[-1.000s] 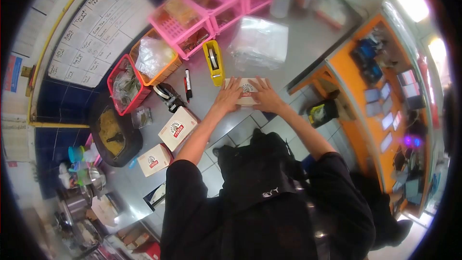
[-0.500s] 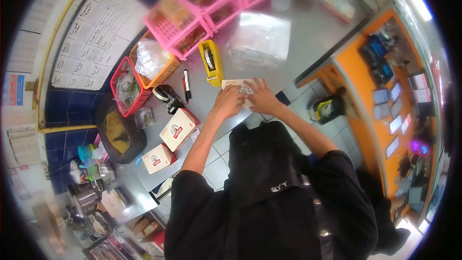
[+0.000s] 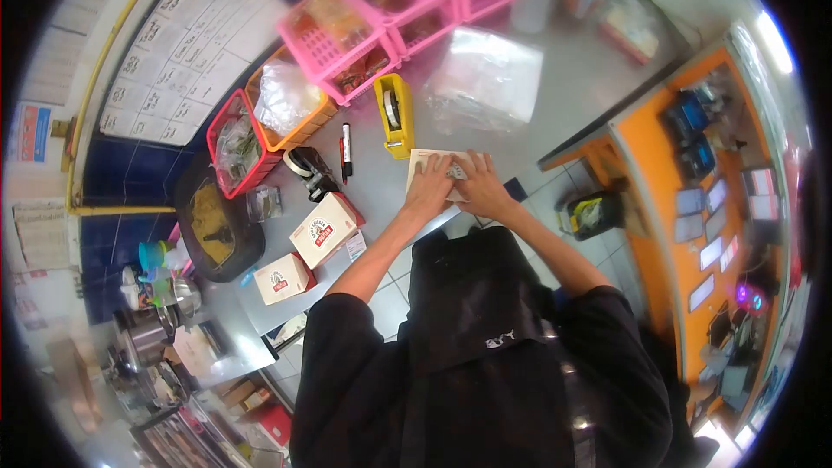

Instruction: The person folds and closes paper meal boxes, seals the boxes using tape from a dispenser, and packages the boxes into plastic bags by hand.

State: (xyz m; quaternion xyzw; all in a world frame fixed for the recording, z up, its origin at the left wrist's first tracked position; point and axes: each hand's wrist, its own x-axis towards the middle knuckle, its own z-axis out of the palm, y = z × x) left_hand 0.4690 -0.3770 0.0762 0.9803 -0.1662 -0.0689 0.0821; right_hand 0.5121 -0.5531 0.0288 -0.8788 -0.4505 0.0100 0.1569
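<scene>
A small cream box (image 3: pixel 419 159) with a printed logo lies on the steel counter (image 3: pixel 381 234) near its front edge. Flat on the left part of its top rests my left hand (image 3: pixel 431 187), fingers spread. My right hand (image 3: pixel 482 187) lies on the right part, fingers also apart, close beside the left. Between them they cover most of the print. Just behind the box stands a yellow tape dispenser (image 3: pixel 396 117). Two more printed boxes, a larger one (image 3: pixel 326 230) and a smaller one (image 3: pixel 282 279), sit to the left.
Markers (image 3: pixel 347 152) and a black tape dispenser (image 3: pixel 310 173) lie left of the hands. Behind are a plastic bag stack (image 3: pixel 490 78), pink baskets (image 3: pixel 347 35), a red basket (image 3: pixel 236 146) and an orange basket (image 3: pixel 290 108). An orange shelf unit (image 3: pixel 646 134) stands at right.
The view has shifted a little. My hands have moved closer together over the box, and they now cover more of its logo.
</scene>
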